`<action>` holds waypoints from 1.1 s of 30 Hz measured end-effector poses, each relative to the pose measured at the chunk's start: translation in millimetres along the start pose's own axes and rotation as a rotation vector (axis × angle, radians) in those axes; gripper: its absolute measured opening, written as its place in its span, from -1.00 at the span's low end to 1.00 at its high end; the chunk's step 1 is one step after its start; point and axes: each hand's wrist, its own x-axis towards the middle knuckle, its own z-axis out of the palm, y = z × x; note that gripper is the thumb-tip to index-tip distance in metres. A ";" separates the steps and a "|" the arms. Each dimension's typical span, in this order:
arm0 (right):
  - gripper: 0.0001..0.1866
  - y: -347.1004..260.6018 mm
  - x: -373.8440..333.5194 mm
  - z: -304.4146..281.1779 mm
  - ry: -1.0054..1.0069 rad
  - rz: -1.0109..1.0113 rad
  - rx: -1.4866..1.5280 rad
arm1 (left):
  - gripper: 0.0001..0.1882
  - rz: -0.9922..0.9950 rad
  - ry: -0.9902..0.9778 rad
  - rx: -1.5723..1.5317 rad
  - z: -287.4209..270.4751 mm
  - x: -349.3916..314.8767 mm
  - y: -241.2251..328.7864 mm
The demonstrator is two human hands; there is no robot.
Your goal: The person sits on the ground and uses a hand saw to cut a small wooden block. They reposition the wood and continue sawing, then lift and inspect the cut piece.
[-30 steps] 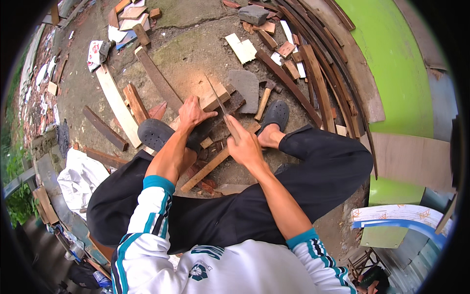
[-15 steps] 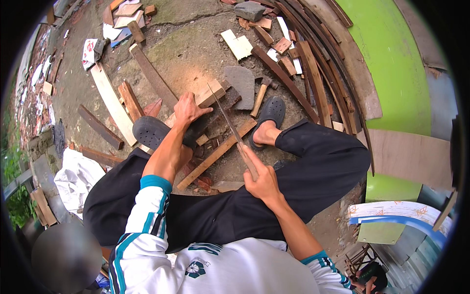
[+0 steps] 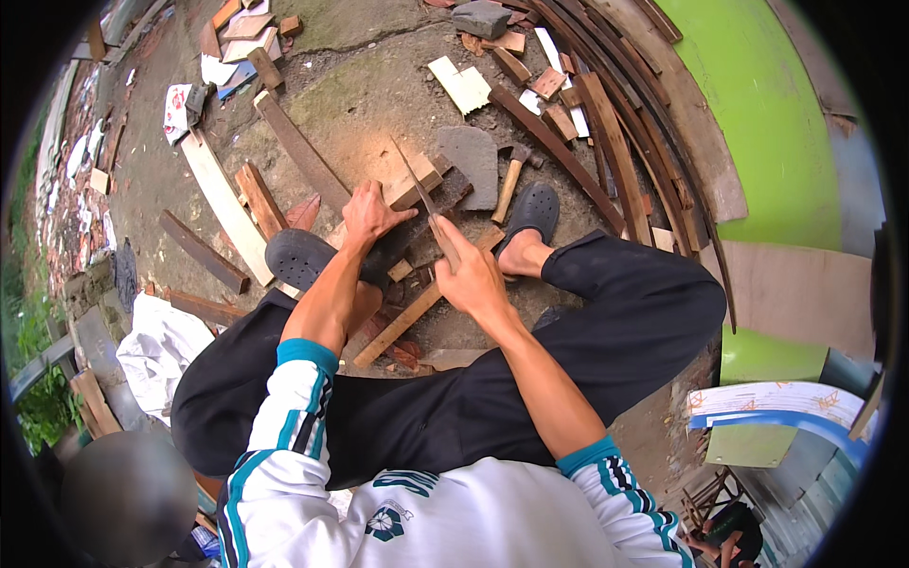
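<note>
My left hand (image 3: 371,214) grips a light wooden piece (image 3: 398,193) low above the ground and presses it down, its thumb stretched out to the right. In my right hand (image 3: 475,282) is a hand saw (image 3: 439,233), held by its wooden handle with the fingers wrapped round. Its narrow, tapering blade lies across the wooden piece near its right end, tip pointing away from me. Pale sawdust (image 3: 383,150) is spread on the ground just beyond. Where the blade meets the wood is too small to make out. A dark block (image 3: 458,186) sits beside the wood's right end.
Right of the wood are a flat grey stone (image 3: 471,156) and a hammer (image 3: 511,182). My feet in dark clogs (image 3: 299,257) flank the work. A wooden strip (image 3: 402,322) lies between my legs. Long dark boards (image 3: 615,156) and a green panel (image 3: 748,123) line the right.
My right hand has pushed the saw forward and to the left, so its tip now reaches farther past the wood. My left hand keeps its hold on the wood.
</note>
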 end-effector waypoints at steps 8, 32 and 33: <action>-0.30 4.1 -12.5 -9.1 0.056 -0.043 0.008 | -0.12 -0.042 -0.087 0.023 -13.3 10.5 13.0; -0.28 3.9 -21.7 -16.0 0.018 -0.022 0.023 | -0.07 0.004 -0.090 0.050 -8.6 7.5 2.0; -0.27 4.7 -55.4 -12.4 0.029 -0.050 0.063 | -0.06 -0.005 -0.105 0.050 -5.0 -2.5 -6.0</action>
